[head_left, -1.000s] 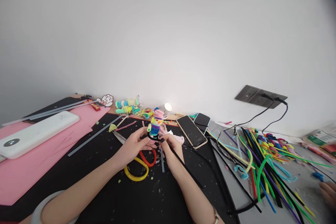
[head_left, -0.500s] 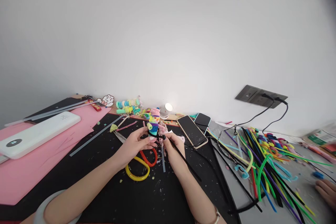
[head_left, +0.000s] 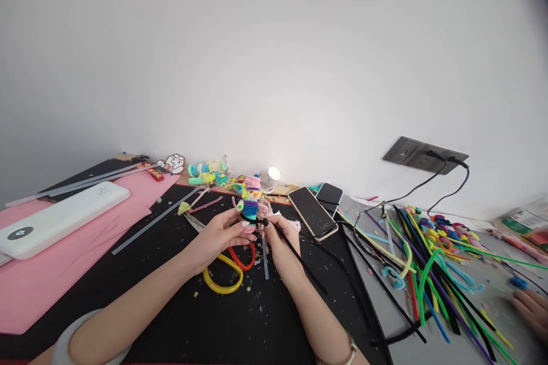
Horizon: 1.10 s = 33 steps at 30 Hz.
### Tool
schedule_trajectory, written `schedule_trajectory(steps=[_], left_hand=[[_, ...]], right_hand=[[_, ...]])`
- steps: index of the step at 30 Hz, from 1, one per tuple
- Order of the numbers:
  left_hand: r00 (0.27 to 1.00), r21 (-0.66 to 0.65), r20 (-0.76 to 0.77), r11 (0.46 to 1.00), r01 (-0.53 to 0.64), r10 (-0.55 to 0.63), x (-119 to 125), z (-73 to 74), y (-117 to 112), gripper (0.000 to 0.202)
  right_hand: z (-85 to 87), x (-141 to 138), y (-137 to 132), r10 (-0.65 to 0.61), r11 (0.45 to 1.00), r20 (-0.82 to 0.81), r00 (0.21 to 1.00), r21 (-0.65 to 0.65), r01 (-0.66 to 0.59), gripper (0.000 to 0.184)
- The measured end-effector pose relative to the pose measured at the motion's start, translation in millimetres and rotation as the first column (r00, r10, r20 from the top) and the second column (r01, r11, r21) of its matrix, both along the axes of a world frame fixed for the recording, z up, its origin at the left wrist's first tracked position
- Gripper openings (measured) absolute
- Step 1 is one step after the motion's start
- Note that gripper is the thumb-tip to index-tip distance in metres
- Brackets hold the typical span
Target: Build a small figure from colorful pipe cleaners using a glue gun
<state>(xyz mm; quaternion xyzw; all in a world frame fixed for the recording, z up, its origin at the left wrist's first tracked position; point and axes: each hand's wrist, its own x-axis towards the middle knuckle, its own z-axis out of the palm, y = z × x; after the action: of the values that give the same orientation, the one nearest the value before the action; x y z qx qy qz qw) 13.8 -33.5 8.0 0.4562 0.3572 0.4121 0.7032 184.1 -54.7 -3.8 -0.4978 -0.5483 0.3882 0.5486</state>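
Between my hands stands a small colourful pipe-cleaner figure (head_left: 250, 199), pink on top with blue and purple bands lower down. My left hand (head_left: 222, 239) grips its lower part, thumb in front. A black pipe cleaner (head_left: 299, 256) crosses the figure near its base and trails down to the right; my right hand (head_left: 281, 242) pinches it beside the figure. Under my left hand lie scissors (head_left: 223, 275) with yellow and red handle loops, their blades partly hidden. A pale strip (head_left: 265, 262) hangs or lies just below the figure; I cannot tell which.
Two phones (head_left: 312, 214) lie right of my hands. Farther right, many loose pipe cleaners (head_left: 436, 274) cover a grey surface, near another person's hand (head_left: 531, 308). A white power bank (head_left: 68, 219) rests on pink sheets (head_left: 107, 234) at left. A paper cup (head_left: 270, 178) lies by the wall.
The figure shows more upright and more fully above my left fingers. My hands keep nearly the same place and hold; the whole view has shifted slightly.
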Motion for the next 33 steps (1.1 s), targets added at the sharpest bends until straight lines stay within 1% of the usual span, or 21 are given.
schedule_trajectory(steps=[6, 12, 14, 18, 25, 29, 33], left_hand=[[0.999, 0.01, 0.023, 0.999, 0.032, -0.033, 0.3, 0.4, -1.3, 0.046], [0.999, 0.022, -0.011, 0.999, 0.04, -0.04, 1.4, 1.4, -2.4, 0.046], [0.999, 0.024, -0.026, 0.999, 0.038, -0.038, 1.0, 1.5, -2.4, 0.045], [0.998, 0.015, -0.036, 0.999, 0.046, -0.045, -0.3, 1.5, -2.5, 0.046], [0.998, 0.042, -0.041, 0.998, 0.04, -0.039, -1.1, 2.8, -3.6, 0.048], [0.998, 0.058, -0.055, 0.998, 0.026, -0.023, -1.3, 3.5, -3.7, 0.048], [0.997, 0.071, -0.071, 0.996, 0.049, -0.044, -1.8, 3.8, -3.0, 0.05]], right_hand=[[4.9, -4.8, -3.0, -0.009, 0.999, -0.033, 0.999, 0.052, 0.011, 0.021], [9.0, -7.3, -6.0, 0.018, 1.0, -0.149, 0.989, 0.028, -0.014, 0.017], [12.2, -6.7, -7.0, 0.021, 1.0, -0.142, 0.99, 0.023, -0.018, 0.016], [16.6, -4.0, -8.3, 0.027, 0.998, -0.099, 0.995, 0.055, -0.021, 0.015], [12.8, -2.8, -8.3, 0.01, 0.995, -0.048, 0.999, 0.097, -0.006, 0.014], [13.5, -3.2, -8.7, -0.009, 0.996, -0.036, 0.999, 0.084, 0.012, 0.015], [13.6, -2.1, -8.5, -0.031, 0.998, -0.048, 0.998, 0.054, 0.033, 0.017]])
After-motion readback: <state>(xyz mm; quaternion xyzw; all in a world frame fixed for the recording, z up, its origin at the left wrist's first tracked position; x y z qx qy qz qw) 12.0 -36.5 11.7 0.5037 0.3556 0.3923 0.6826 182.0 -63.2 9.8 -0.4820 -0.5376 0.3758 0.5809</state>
